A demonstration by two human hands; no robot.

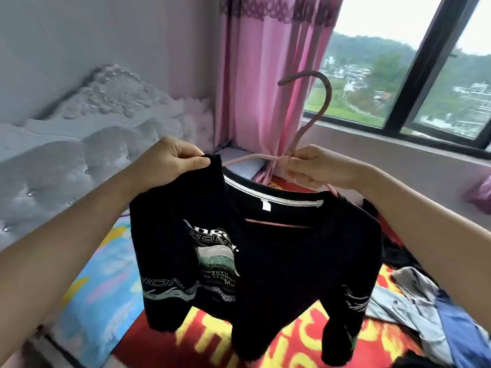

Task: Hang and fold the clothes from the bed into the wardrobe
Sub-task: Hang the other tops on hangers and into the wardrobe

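Bed: fills the lower frame; red cover with yellow print, and a blue patterned sheet at lower left.
Headboard: grey, tufted, with carved trim; upper left, against the wall.
Window: upper right, dark frame; green hills and buildings outside.
Curtain: pink, top centre, hanging into the corner between headboard and window, directly behind the hanger hook.
Black top: task item, held up in mid-frame above the bed; printed front faces away from the camera, so the lettering reads reversed. White neck band and label visible. Sleeves hang down and hide part of the bed cover.
Clothes pile: lower right on the bed; grey-blue and blue garments with dark items beside them, partly hidden by the right forearm.
Hanger: pink, hook upward in front of curtain and window. Its right arm goes inside the neck opening and the lower bar shows through it; the left arm lies bare above the collar.
Left hand: pinches the top's left shoulder edge between thumb and fingers.
Right hand: pinches the hanger where the hook meets the arms.
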